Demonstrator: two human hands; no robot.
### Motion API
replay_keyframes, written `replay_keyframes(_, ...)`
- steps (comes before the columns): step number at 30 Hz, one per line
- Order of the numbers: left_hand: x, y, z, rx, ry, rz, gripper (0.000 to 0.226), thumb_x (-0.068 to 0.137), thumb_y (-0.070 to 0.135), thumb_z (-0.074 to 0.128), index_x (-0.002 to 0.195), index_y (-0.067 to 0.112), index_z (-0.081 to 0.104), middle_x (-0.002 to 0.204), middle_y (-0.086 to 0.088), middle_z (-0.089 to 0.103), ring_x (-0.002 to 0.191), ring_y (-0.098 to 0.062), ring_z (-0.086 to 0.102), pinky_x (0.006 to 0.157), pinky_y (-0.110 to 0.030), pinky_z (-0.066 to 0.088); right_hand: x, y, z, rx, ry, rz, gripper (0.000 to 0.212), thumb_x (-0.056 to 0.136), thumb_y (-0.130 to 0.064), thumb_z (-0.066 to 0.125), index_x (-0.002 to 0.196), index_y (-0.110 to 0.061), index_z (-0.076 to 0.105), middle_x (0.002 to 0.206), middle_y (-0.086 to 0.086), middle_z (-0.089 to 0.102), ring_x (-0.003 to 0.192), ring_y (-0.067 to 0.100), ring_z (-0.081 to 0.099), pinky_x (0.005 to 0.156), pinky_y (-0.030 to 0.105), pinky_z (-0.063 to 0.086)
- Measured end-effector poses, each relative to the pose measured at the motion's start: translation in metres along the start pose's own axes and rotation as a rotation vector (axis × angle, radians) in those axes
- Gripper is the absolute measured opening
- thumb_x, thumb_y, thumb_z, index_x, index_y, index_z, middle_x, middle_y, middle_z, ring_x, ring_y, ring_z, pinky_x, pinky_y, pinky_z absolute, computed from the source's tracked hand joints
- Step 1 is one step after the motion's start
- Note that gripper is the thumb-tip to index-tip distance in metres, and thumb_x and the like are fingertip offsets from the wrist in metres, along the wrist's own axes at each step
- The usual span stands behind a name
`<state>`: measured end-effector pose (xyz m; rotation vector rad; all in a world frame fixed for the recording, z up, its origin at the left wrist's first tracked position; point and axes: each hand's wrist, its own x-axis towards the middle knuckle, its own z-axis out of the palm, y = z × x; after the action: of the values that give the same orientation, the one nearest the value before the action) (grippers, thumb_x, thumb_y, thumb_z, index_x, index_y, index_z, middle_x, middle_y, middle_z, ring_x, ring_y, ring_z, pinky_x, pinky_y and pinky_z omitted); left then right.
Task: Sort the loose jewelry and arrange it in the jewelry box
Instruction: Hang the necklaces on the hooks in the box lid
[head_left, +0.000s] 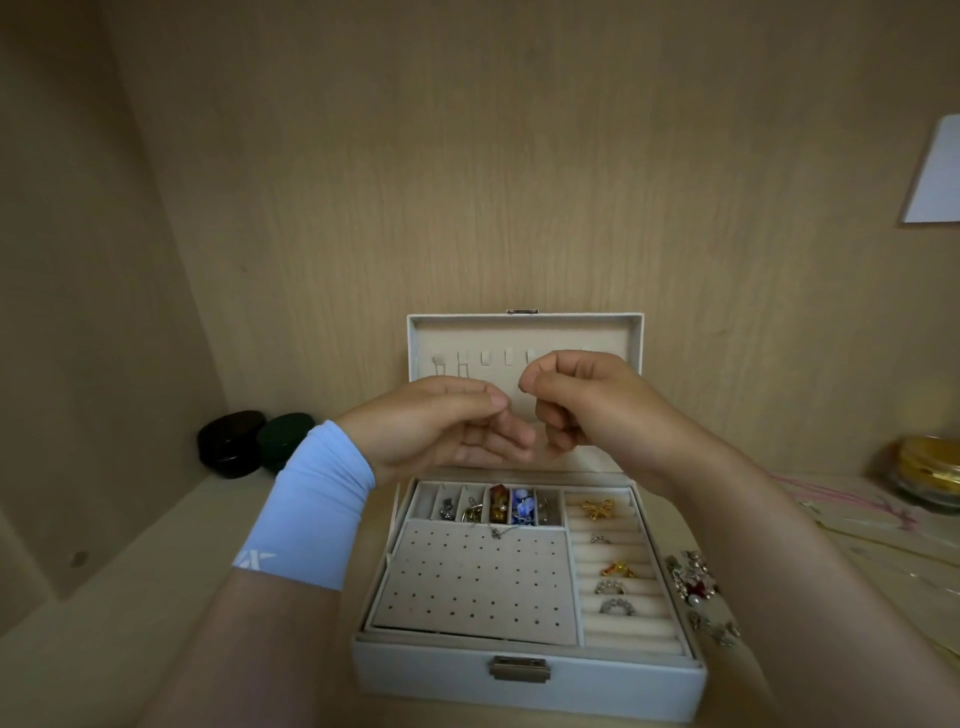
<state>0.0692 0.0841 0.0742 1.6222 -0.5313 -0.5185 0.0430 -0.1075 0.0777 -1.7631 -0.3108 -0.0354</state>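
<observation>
left hand (441, 426), right hand (587, 405) curled, grip unclear, over one jewelry box (441, 675), five rings (618, 570)

We count one box (530, 686) and two hands, a left hand (436, 428) and a right hand (589, 405). We see five rings (617, 605) in the box's ring rolls (631, 633). We count two dark cases (231, 441), one jar (930, 475), one white card (935, 176) and one blue wristband (311, 504). The loose pile (696, 587) beside the box is too tangled for us to count.
</observation>
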Motion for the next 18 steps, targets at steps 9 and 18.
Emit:
replay_keyframes(9,-0.016,0.009,-0.024,0.070,0.216,0.101,0.020,0.090,0.022,0.064,0.070,0.018,0.063,0.061,0.000,0.037,0.049,-0.012,0.037,0.059,-0.029,0.052,0.004,0.004,-0.006,-0.132,0.128,-0.058,0.017,0.094,-0.024,0.067,0.079,-0.014,0.067,0.053,-0.017,0.051,0.044,0.001,0.041,0.046,0.017,0.036)
replay_keyframes(18,0.025,-0.009,-0.012,0.444,0.968,0.191,0.017,0.089,0.032,0.067,0.080,0.017,0.067,0.063,0.009,0.062,0.054,-0.006,0.056,0.054,-0.019,0.044,0.054,0.021,0.030,-0.291,0.544,-0.137,0.018,0.087,-0.035,0.076,0.076,-0.021,0.077,0.075,-0.011,0.072,0.078,0.001,0.066,0.073,0.021,0.049)
